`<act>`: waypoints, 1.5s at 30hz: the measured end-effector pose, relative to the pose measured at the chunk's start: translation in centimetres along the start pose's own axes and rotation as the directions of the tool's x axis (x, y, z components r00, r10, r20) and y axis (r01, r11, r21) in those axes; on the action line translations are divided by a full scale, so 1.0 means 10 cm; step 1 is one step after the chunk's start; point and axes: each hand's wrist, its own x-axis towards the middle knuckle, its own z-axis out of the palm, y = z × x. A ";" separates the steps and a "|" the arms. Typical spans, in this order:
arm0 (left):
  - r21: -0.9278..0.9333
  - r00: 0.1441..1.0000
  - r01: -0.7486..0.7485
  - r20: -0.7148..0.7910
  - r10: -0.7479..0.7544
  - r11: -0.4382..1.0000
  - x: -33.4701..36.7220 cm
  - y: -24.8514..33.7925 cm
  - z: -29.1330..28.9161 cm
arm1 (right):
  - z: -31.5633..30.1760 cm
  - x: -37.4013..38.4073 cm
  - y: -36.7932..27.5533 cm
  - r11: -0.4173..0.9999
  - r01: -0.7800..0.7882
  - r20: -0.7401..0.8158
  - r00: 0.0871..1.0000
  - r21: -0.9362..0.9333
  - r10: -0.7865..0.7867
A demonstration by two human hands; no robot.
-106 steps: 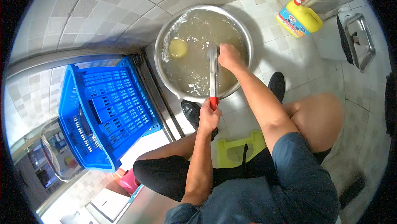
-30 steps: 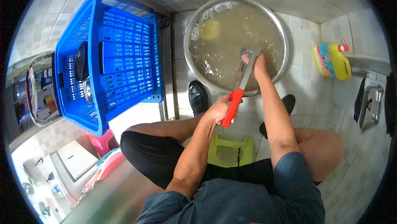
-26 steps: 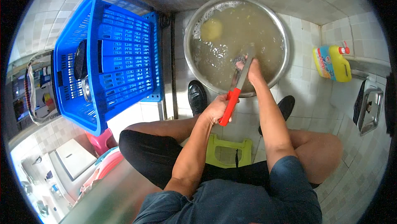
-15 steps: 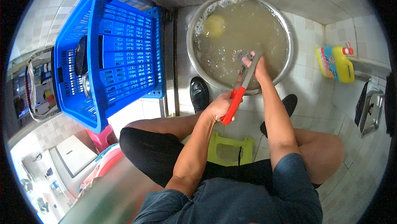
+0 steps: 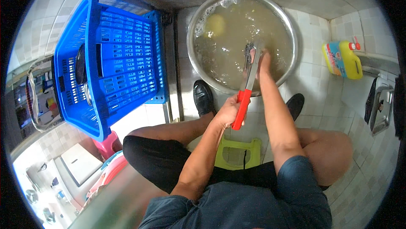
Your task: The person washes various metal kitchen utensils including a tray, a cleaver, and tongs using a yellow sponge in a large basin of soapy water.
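Observation:
Red-handled metal tongs (image 5: 255, 69) slant over the murky water in a wide steel basin (image 5: 191, 55). Around the red handles, near the basin's front rim, the fingers of my left hand (image 5: 229, 110) are closed. My right hand (image 5: 264, 62) is at the metal arms, its fingers wrapped about them; pinkish fingertips show between the arms. A grey, rough-looking patch sits at the tongs' far end, and I cannot make out whether it is a scrubber or the tip. A round yellowish thing (image 5: 214, 25) lies blurred in the water at the back left, with foam along the rim.
A blue plastic basket (image 5: 127, 60) stands on the left. To the right are a yellow jug with red caps (image 5: 349, 62) and a steel floor fitting (image 5: 382, 110). A green stool (image 5: 239, 153) is between my legs; a pink stool (image 5: 106, 144) stands lower left.
The tongs and my right hand have shifted slightly left, and the tongs stand more upright. My left hand has moved a little right and down, still on the handles.

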 end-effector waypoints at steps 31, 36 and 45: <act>-0.123 0.987 -0.056 -0.156 0.037 0.991 0.05 -0.03 -0.27 | 0.33 -0.84 -0.90 0.923 0.109 0.343 0.939 -0.368 0.026; -0.064 0.999 -0.040 -0.040 0.038 0.997 0.02 -0.01 -0.06 | 0.22 -0.71 -0.86 0.920 0.032 0.236 0.969 -0.390 0.067; 0.032 0.969 -0.132 -0.208 0.136 0.991 0.12 -0.02 0.12 | 0.14 -0.34 -0.50 0.916 0.005 -0.109 0.993 -0.401 -0.053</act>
